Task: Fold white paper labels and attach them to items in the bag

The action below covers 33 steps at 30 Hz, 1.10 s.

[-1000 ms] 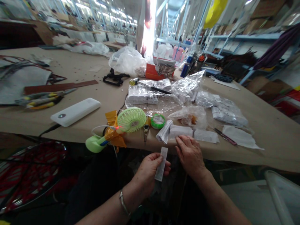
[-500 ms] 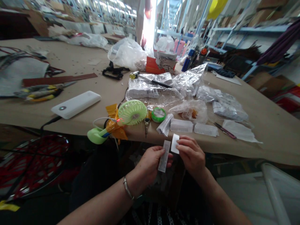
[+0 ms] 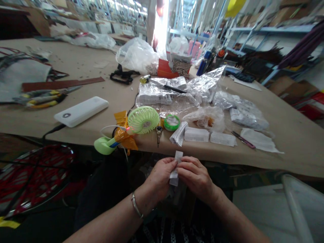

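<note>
Narrow translucent-white strip (image 3: 173, 181) near brown-covered table (image 3: 286, 135) edge, fingers of left hand (image 3: 160, 173) and right hand (image 3: 196, 177) clamped on it; not yet set down, likely unfinished; printed white paper slips (image 3: 196, 135) lie stacked.

White slip (image 3: 173, 175) over translucent strip (image 3: 178, 155)

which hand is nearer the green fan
Left. The left hand is just off the table edge, below and slightly right of the green fan in the picture; the right hand is also below it but farther right.
</note>
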Motion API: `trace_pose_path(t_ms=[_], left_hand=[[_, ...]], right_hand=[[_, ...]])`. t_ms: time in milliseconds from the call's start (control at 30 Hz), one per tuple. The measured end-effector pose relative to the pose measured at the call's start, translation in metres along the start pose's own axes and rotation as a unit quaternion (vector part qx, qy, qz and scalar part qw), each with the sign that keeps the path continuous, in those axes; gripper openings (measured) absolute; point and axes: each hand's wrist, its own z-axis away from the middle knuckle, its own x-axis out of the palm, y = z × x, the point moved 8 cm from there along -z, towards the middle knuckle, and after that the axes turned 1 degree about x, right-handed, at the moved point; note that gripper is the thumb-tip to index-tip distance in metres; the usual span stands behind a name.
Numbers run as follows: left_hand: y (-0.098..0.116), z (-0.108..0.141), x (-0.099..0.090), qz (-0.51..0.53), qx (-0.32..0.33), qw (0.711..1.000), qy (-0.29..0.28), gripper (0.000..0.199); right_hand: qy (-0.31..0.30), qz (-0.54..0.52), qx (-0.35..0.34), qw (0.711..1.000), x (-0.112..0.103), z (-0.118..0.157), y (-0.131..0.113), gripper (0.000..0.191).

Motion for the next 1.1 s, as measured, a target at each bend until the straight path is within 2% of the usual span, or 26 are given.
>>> trace_pose_path(t_ms=[100, 167, 233, 300, 367, 467, 567, 700, 800, 867, 967, 1100], left_hand=[[0.0, 0.002, -0.005, -0.044, -0.021, 0.998, 0.03, 0.009], [-0.002, 0.003, -0.01, -0.068, -0.034, 0.996, 0.052, 0.008], [-0.003, 0.003, -0.012, -0.077, -0.038, 0.995, 0.06, 0.007], [-0.006, 0.003, -0.013, -0.081, -0.038, 0.994, 0.061, 0.008], [-0.008, 0.003, -0.014, -0.087, -0.039, 0.993, 0.062, 0.009], [-0.009, 0.003, -0.014, -0.094, -0.038, 0.993, 0.059, 0.009], [-0.009, 0.003, -0.016, -0.1, -0.037, 0.992, 0.062, 0.009], [-0.009, 0.003, -0.017, -0.104, -0.038, 0.991, 0.068, 0.007], [-0.01, 0.005, -0.014, -0.097, -0.039, 0.993, 0.063, 0.007], [-0.01, 0.006, -0.009, -0.076, -0.035, 0.995, 0.046, 0.008], [-0.005, 0.008, -0.001, -0.023, -0.016, 1.0, 0.009, 0.011], [0.004, 0.013, -0.003, 0.02, 0.011, 1.0, 0.01, 0.015]], right_hand=[[0.059, 0.109, 0.1, 0.987, -0.03, 0.009, 0.035, 0.037], [0.093, 0.216, 0.186, 0.954, -0.053, 0.022, 0.065, 0.047], [0.071, 0.293, 0.234, 0.924, -0.064, 0.034, 0.089, 0.053], [0.031, 0.326, 0.247, 0.912, -0.067, 0.043, 0.104, 0.047], [0.018, 0.324, 0.24, 0.915, -0.067, 0.048, 0.108, 0.039], [0.048, 0.285, 0.212, 0.934, -0.072, 0.053, 0.104, 0.025], [0.099, 0.233, 0.2, 0.947, -0.082, 0.056, 0.103, 0.015], [0.202, 0.141, 0.216, 0.945, -0.094, 0.054, 0.092, 0.011], [0.233, 0.04, 0.17, 0.957, -0.08, 0.037, 0.06, 0.013], [0.178, -0.024, 0.107, 0.978, -0.054, 0.018, 0.031, 0.018], [0.084, -0.055, 0.018, 0.995, -0.013, 0.0, -0.007, 0.019], [0.031, -0.051, -0.013, 0.998, 0.016, -0.005, -0.021, 0.017]])
